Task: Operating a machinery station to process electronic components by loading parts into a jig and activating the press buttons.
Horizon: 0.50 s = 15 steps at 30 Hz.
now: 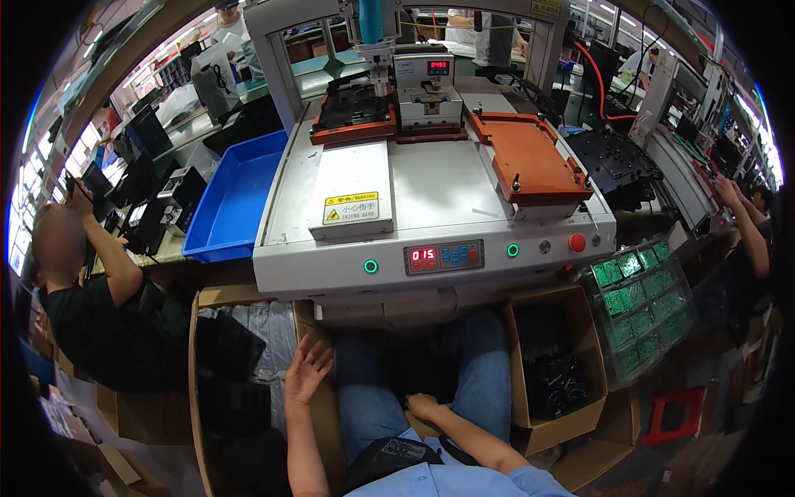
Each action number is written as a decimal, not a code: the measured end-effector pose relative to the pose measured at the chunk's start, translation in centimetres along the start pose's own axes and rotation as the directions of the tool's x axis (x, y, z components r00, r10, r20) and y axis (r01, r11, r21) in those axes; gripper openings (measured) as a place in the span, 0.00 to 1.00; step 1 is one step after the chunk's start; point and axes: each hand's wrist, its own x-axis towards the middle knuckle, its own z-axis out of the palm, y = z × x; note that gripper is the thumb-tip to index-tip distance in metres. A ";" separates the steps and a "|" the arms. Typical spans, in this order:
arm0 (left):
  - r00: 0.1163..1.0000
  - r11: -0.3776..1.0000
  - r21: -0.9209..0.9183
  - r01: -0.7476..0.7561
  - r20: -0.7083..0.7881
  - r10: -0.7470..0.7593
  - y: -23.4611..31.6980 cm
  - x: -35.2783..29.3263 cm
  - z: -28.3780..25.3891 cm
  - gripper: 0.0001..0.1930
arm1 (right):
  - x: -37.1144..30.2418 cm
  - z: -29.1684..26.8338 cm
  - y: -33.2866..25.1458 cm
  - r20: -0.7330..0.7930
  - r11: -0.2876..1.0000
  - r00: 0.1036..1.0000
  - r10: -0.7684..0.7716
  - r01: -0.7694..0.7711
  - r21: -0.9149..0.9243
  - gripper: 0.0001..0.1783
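My left hand [308,373] is raised beside my left thigh, over the edge of a cardboard box [300,319]. Its fingers are spread and it holds nothing. Resting in my lap between the thighs, my right hand [423,406] has its fingers curled in, with the tips partly hidden; no object shows in it. In front of me stands a white bench machine [439,182]. On its left rear, an orange fixture [356,131] carries a black part [356,103] under the machine's head. The orange fixture [530,157] at the right bears no part.
A blue tray [240,195] adjoins the machine's left side. The left box contains wrapped and black pieces; another box [559,431] at my right holds black parts. Green circuit boards [642,302] lie in clear trays beyond it. A red stool [672,414] and co-workers flank me.
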 end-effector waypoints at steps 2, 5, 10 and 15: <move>1.000 1.000 -0.012 0.009 0.023 -0.008 0.0 0.0 0.0 0.27 | 0.0 0.1 0.1 0.007 1.000 1.000 0.007 -0.007 -0.001 0.15; 1.000 1.000 -0.008 -0.002 0.008 0.002 -0.2 0.1 0.0 0.27 | 0.1 0.2 0.4 -0.011 1.000 1.000 -0.023 0.023 -0.020 0.17; 1.000 1.000 -0.001 0.006 -0.013 -0.006 -0.3 0.1 0.5 0.28 | 0.0 0.4 0.7 -0.023 1.000 1.000 -0.018 0.018 -0.017 0.17; 1.000 1.000 0.000 0.002 0.010 -0.002 0.0 0.0 0.1 0.28 | 0.0 0.0 0.1 0.003 1.000 1.000 -0.003 0.003 -0.005 0.15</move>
